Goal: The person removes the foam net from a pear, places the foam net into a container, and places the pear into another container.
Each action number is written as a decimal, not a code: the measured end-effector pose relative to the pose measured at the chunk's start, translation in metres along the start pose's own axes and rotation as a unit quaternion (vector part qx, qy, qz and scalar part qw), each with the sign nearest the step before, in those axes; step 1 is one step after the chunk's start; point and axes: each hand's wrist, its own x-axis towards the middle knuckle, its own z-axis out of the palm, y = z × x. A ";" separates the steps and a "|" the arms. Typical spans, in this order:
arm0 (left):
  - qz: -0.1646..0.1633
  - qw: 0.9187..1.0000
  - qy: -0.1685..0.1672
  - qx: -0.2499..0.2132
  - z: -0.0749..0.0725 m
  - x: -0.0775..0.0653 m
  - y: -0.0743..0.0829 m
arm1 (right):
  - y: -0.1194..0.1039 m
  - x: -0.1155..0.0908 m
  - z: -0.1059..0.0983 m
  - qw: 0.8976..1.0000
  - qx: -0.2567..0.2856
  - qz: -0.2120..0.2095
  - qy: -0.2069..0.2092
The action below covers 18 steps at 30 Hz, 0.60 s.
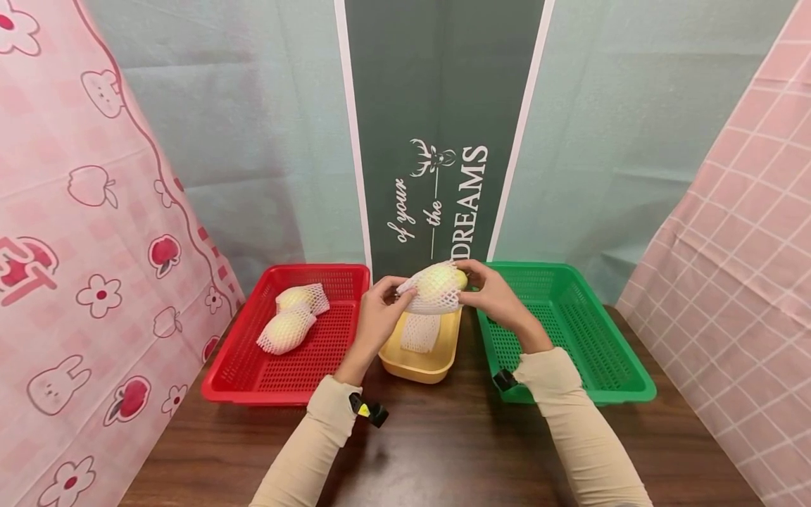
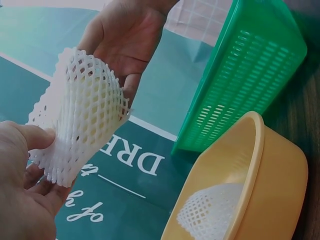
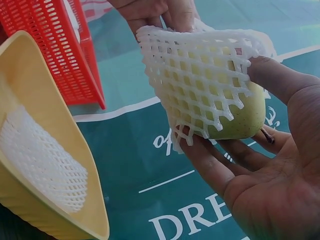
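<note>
Up it goes on show: the pear, raised between two hands, over the far end of the yellow tub in the head view, its stem end peeking out of a white net! Left hand: grip clamped on the net's other end. Right hand: grip clamped round the stem end, thumb on the net's edge. In the tub, a second net. Red basket left, with two netted fruits; green basket right, all on the tabletop.
</note>
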 end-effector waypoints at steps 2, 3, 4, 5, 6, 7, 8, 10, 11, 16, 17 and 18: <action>0.001 1.000 -0.002 0.001 0.001 0.000 0.000 | 0.000 0.000 -0.001 1.000 -0.004 0.002 -0.001; 0.003 1.000 -0.001 0.001 0.001 0.000 0.001 | -0.001 0.000 -0.001 1.000 -0.005 0.003 -0.002; 0.004 1.000 -0.001 0.002 0.001 0.000 0.000 | -0.001 0.000 -0.001 1.000 -0.003 0.004 -0.002; 0.005 1.000 0.000 0.004 0.001 0.000 0.000 | -0.001 0.000 -0.002 1.000 -0.003 0.005 -0.003; 0.006 1.000 0.002 0.005 0.002 0.000 0.000 | 0.000 0.000 -0.002 1.000 -0.003 0.006 -0.004; 0.006 1.000 0.004 0.007 0.002 0.001 -0.001 | -0.001 0.000 -0.002 1.000 -0.004 0.004 -0.004; 0.007 1.000 0.006 0.009 0.002 0.001 -0.001 | 0.000 0.000 -0.002 1.000 -0.003 0.004 -0.003; 0.007 1.000 0.008 0.012 0.003 0.001 -0.002 | 0.001 0.000 -0.002 1.000 -0.003 0.004 -0.002; 0.006 1.000 0.009 0.012 0.003 0.001 -0.002 | 0.001 0.000 -0.003 1.000 -0.003 0.004 -0.002; 0.004 1.000 0.015 0.016 0.003 0.000 -0.002 | 0.003 0.000 -0.004 1.000 0.008 0.007 -0.004; 0.003 1.000 0.015 0.016 0.003 0.000 -0.002 | 0.003 0.000 -0.005 1.000 0.008 0.007 -0.005; 0.002 1.000 0.016 0.017 0.003 0.000 -0.002 | 0.003 0.000 -0.005 1.000 0.009 0.008 -0.005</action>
